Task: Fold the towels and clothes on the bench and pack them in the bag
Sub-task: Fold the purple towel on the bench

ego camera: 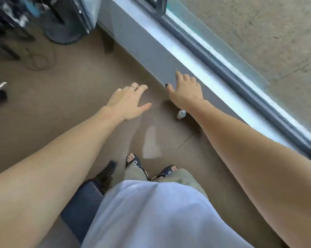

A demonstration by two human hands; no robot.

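I am reaching out with my left hand [128, 102] and right hand [186, 91], both released, grasping nothing; I might kick the bottle [181, 114] over.

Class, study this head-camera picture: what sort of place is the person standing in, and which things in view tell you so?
Probably an indoor room beside a large window: a brown floor, a long window sill, and a standing fan's base with its cord. Both hands are empty.

The brown floor [70, 97] looked smooth and matt, with one paler sheen patch. A navy ribbed hard-shell suitcase [79, 208] seemed plastic. The white shirt [151, 215] was soft cloth. The grey concrete wall [258, 29] looked rough.
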